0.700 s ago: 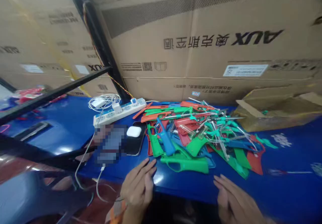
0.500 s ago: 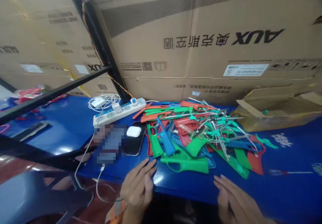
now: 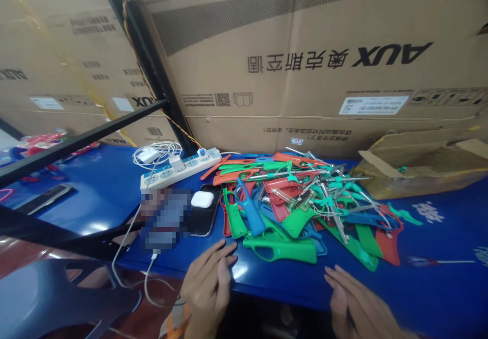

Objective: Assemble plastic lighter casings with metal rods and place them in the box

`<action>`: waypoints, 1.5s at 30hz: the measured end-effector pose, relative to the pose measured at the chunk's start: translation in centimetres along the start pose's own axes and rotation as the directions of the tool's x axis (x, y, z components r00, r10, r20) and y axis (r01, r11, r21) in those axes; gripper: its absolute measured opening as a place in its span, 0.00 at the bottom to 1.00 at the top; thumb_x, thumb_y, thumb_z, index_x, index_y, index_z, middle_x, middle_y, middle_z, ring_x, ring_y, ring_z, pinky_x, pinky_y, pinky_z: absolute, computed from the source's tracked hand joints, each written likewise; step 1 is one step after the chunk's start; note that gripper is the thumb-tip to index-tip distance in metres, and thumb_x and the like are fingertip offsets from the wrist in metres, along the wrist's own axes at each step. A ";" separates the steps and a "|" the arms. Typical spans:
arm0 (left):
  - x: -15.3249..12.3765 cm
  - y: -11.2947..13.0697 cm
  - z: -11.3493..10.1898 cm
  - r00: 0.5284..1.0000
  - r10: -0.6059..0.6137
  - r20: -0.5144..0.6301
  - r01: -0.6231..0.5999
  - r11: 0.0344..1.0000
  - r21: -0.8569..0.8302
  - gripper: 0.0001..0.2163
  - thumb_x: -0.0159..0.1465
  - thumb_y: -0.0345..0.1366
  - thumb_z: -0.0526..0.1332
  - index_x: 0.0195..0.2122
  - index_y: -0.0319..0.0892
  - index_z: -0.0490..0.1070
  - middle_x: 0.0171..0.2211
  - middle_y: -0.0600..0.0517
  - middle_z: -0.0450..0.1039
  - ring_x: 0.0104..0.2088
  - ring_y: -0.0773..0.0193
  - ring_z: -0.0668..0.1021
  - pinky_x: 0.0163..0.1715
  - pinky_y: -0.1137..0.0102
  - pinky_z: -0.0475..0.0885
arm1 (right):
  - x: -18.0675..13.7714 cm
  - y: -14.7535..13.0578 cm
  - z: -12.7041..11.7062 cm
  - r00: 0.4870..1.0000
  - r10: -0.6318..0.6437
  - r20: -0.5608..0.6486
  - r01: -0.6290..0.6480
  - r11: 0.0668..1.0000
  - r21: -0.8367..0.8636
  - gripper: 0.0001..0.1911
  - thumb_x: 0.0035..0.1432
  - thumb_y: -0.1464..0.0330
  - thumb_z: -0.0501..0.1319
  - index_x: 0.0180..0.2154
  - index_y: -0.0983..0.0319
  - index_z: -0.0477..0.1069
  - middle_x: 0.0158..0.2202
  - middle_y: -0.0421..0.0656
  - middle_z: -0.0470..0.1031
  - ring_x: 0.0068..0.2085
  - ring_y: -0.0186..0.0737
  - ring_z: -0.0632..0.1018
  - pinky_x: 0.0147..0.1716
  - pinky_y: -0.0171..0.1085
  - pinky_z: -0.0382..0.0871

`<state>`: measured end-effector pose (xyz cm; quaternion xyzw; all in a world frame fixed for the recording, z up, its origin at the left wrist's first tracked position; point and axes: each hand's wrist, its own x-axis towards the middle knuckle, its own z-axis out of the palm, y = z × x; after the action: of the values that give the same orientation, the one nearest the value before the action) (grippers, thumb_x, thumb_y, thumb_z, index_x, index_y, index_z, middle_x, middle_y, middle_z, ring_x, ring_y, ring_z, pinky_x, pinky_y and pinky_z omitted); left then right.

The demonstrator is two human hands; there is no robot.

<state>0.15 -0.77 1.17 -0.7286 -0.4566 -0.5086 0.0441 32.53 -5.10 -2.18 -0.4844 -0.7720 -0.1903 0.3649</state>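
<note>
At the far left, a white power strip [image 3: 179, 168] is lying on the blue counter [image 3: 95, 191], and a white charging cable [image 3: 125, 242] is drooping over the front edge just beside it. A white earbud case [image 3: 202, 199] is sitting on top of a dark phone [image 3: 206, 223] a little to the right. The left hand [image 3: 208, 285] is resting released at the counter's front edge, fingers stretched forward and holding nothing, its fingertips lying near a green plastic handle [image 3: 282, 248]. That handle is lying at the front of a tangled pile of coloured plastic handles and metal pins [image 3: 305, 196] spreading across the middle of the counter. The right hand [image 3: 356, 303] is lying flat and empty at the edge, fingers together, just short of the pile. An open cardboard box [image 3: 419, 171] is sitting further right against the stacked cartons. The pieces are looking interlocked, so tugging one could drag neighbours over the edge; the thin pins could prick a finger; and a wrist catching the hanging cable could pull the phone and earbud case down.
</note>
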 end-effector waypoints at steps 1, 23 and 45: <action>0.1 0.2 -0.1 0.997 -0.074 0.025 0.075 0.997 -0.022 0.14 0.68 0.23 0.57 0.37 0.46 0.80 0.39 0.54 0.86 0.48 0.57 0.84 0.48 0.62 0.72 | 0.0 0.0 0.0 1.000 -0.005 -0.005 0.005 1.000 0.003 0.11 0.67 0.66 0.61 0.41 0.55 0.84 0.38 0.39 0.86 0.40 0.41 0.87 0.42 0.34 0.78; 8.2 0.5 0.9 0.909 -0.108 0.403 0.187 0.969 -0.161 0.22 0.71 0.26 0.53 0.65 0.48 0.66 0.70 0.44 0.60 0.71 0.51 0.63 0.69 0.48 0.61 | 3.4 -4.6 0.1 0.929 0.172 -0.328 -0.182 0.983 -0.001 0.09 0.61 0.79 0.65 0.38 0.61 0.81 0.34 0.39 0.87 0.37 0.40 0.87 0.42 0.36 0.75; 10.6 6.6 7.5 0.881 -0.096 0.463 0.076 0.995 0.060 0.22 0.68 0.41 0.67 0.60 0.41 0.67 0.51 0.42 0.75 0.52 0.43 0.74 0.53 0.45 0.72 | 3.5 -4.3 0.0 0.938 0.070 -0.338 -0.092 0.995 -0.049 0.09 0.59 0.80 0.66 0.39 0.63 0.81 0.34 0.40 0.87 0.38 0.40 0.87 0.41 0.35 0.76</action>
<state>10.82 5.95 8.50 -0.8072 -0.4958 -0.3115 -0.0746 27.74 -4.94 0.68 -0.4875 -0.6715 -0.2795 0.4831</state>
